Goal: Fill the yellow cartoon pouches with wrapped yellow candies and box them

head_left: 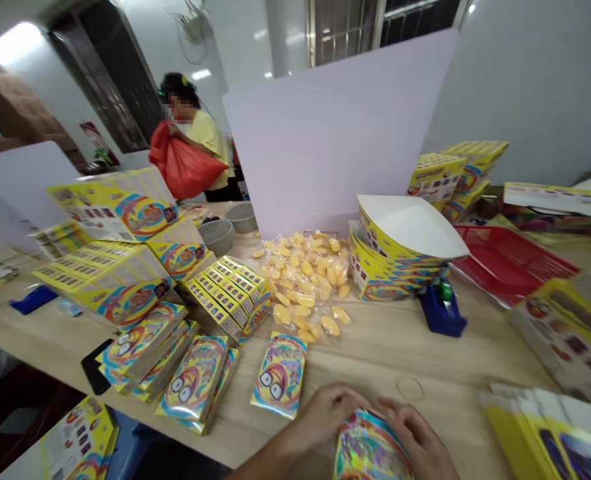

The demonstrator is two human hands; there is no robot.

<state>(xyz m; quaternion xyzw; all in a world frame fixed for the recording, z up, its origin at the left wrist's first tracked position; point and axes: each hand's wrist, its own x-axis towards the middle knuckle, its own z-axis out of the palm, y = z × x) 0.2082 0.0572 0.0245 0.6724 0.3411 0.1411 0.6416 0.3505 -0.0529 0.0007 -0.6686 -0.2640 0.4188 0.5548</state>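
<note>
Near the table's front edge my left hand point(325, 415) and my right hand point(418, 437) both wrap round a colourful printed card pack point(370, 450), left hand on its left side, right hand on its right. A finished flat pack point(279, 375) lies just left of my hands. Beyond it sits a heap of small yellow pieces in clear bags point(302, 283). Further packs are piled at the left point(195, 380), and folded yellow boxes point(230, 293) stand behind them.
A blue tape dispenser point(442, 310) stands right of the heap, by a stack of open yellow box trays point(400, 257). A red tray point(512, 267), flat printed sheets point(550, 427), grey baskets point(218, 233) and a white board point(335, 133) surround. A person carrying a red bag point(185, 167) stands behind.
</note>
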